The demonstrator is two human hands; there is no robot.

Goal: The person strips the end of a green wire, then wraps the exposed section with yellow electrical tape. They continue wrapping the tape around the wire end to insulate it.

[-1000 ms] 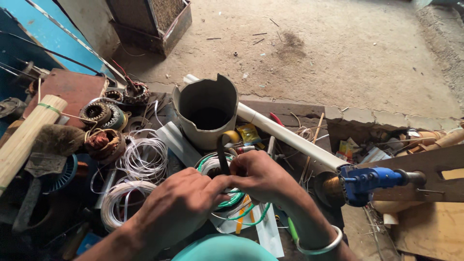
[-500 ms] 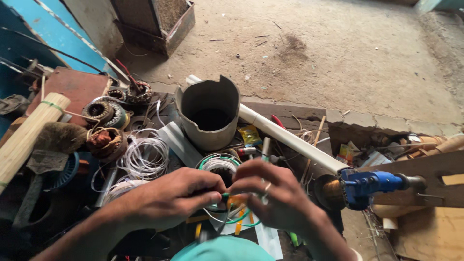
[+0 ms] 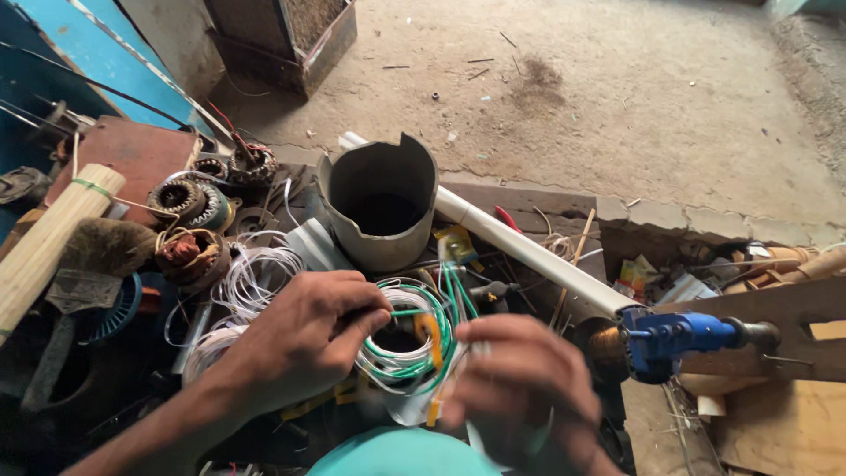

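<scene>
wire coil [image 3: 407,348] | grey can [image 3: 379,207], white pipe [image 3: 529,251] behind | blue drill [image 3: 683,339] right

Both forearms are bare and unsleeved, with a teal garment [image 3: 397,454] showing at the bottom edge.

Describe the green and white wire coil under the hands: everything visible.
The wire coil is a loose ring of thin insulated strands, mostly white with several green ones, wound around an open dark centre. It looks like plastic-sheathed wire. It lies roughly flat amid the clutter, just in front of the grey cut-open cylinder. A few green strands run up from its right side. A small orange piece sits on its right edge. The left hand pinches its left rim; the right hand, blurred, meets its lower right side.
</scene>
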